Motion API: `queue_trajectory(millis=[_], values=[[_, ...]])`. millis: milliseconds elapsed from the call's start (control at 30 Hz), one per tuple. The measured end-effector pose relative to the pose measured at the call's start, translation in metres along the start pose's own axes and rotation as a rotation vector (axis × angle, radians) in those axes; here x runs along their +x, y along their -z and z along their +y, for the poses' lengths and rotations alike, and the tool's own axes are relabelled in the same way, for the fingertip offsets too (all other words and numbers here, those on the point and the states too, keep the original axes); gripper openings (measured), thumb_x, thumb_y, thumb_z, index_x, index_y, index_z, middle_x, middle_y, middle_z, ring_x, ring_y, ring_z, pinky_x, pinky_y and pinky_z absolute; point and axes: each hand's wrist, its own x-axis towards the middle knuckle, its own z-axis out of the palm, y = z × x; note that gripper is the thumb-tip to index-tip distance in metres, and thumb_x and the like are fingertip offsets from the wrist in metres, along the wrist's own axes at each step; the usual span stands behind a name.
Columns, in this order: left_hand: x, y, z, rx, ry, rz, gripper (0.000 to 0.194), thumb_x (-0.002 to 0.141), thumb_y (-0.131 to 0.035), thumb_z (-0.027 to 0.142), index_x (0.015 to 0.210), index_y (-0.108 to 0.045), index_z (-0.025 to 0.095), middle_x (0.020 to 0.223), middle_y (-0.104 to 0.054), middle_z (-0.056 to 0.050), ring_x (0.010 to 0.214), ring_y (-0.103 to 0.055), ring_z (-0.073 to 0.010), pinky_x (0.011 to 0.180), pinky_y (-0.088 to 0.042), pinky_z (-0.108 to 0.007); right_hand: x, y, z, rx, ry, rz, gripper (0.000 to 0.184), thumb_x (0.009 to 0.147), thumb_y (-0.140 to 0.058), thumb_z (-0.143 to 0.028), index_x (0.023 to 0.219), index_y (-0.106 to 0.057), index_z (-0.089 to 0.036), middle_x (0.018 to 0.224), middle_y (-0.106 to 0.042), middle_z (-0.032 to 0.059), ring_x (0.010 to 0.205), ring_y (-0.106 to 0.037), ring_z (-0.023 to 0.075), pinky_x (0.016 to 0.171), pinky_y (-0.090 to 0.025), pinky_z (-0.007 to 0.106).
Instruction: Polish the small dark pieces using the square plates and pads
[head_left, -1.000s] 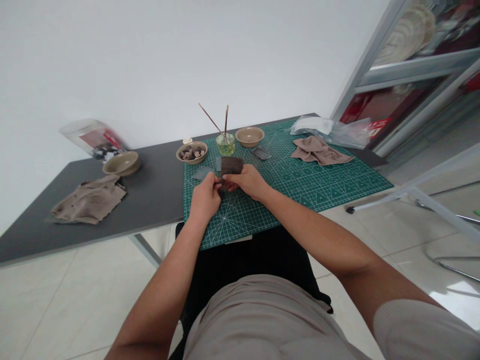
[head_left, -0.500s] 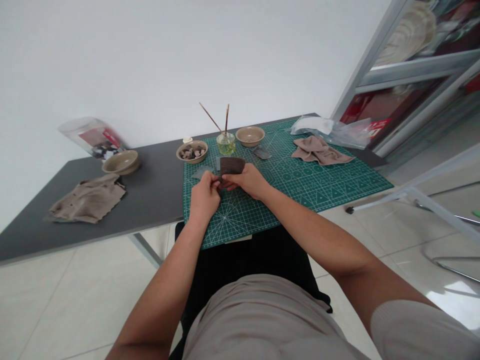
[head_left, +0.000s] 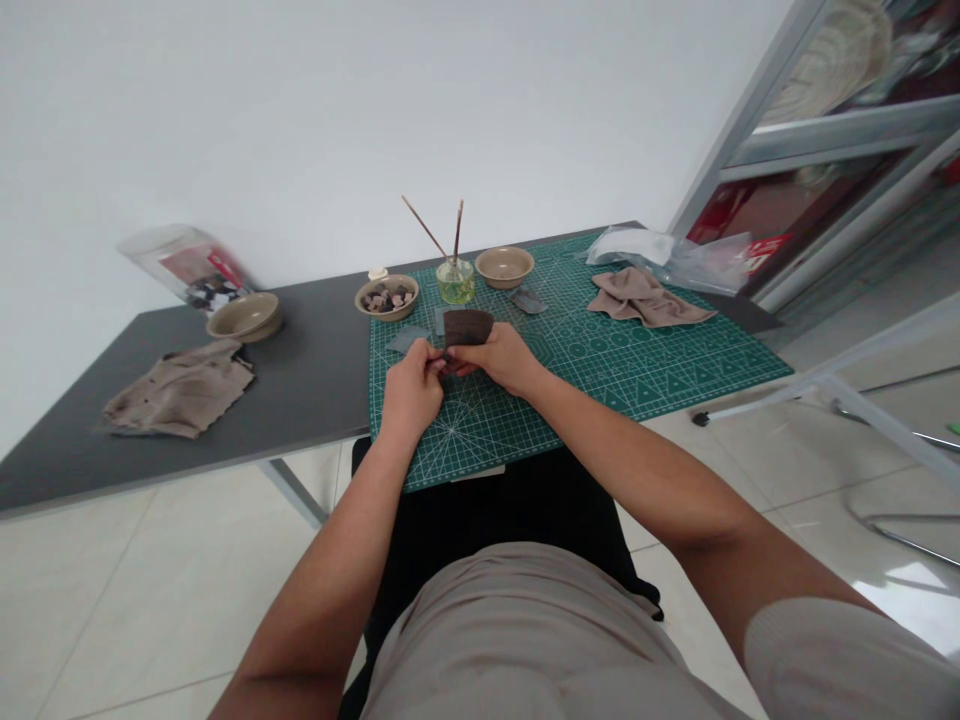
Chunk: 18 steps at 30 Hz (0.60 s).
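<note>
Over the green cutting mat (head_left: 600, 375), my right hand (head_left: 508, 358) is closed around a dark brown pottery shard (head_left: 468, 327). The shard is curved and stands upright above the thumb. My left hand (head_left: 415, 388) is closed in a pinch at the shard's lower left corner, its fingertips meeting those of the right. A small dark bit shows there, but what the left fingers grip is mostly hidden. Just beyond the hands lie a grey sheet of sandpaper-like material (head_left: 407, 339) and a dark grey flat piece (head_left: 528, 301).
Behind the hands stand a bowl of small shards (head_left: 387, 299), a glass jar (head_left: 455, 283) with two sticks, and another bowl (head_left: 505, 268). A brown cloth (head_left: 646, 297) and plastic bag (head_left: 675, 258) lie right. Leftward are a ragged cloth (head_left: 180, 388), a bowl (head_left: 244, 318) and a clear bag (head_left: 187, 270).
The view has shifted slightly. Both hands keep nearly the same pose at the shard, and nothing on the table has moved.
</note>
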Motion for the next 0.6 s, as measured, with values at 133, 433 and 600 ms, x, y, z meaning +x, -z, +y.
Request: queue_trajectory(millis=[133, 433, 600], values=[[0.0006, -0.0001, 0.0008, -0.006, 0.011, -0.005, 0.009, 0.085, -0.049, 0.015, 0.082, -0.055, 0.022, 0.077, -0.068, -0.001, 0.073, -0.064, -0.0176, 0.068, -0.044, -0.027, -0.0002, -0.001, 0.0009, -0.037, 0.018, 0.015, 0.018, 0.071, -0.076, -0.026, 0.084, -0.071, -0.014, 0.075, -0.075, 0.004, 0.07, -0.074, 0.0213, 0.061, -0.062, 0.031], [0.0016, 0.0001, -0.0033, -0.035, 0.008, -0.003, 0.009, 0.084, -0.05, 0.017, 0.077, -0.052, 0.022, 0.071, -0.065, 0.001, 0.068, -0.06, -0.0157, 0.066, -0.042, -0.026, -0.0013, -0.0013, -0.0003, -0.066, 0.03, 0.007, 0.017, 0.069, -0.076, -0.027, 0.08, -0.071, -0.014, 0.074, -0.075, 0.0036, 0.07, -0.074, 0.0212, 0.059, -0.061, 0.029], [0.0023, 0.0004, -0.0037, -0.031, 0.001, -0.02, 0.009, 0.084, -0.05, 0.016, 0.078, -0.053, 0.022, 0.072, -0.065, 0.001, 0.069, -0.06, -0.0158, 0.067, -0.043, -0.026, -0.0022, -0.0035, -0.0021, -0.117, 0.02, 0.059, 0.014, 0.069, -0.073, -0.025, 0.078, -0.069, -0.015, 0.071, -0.073, 0.0029, 0.068, -0.072, 0.0208, 0.059, -0.061, 0.03]])
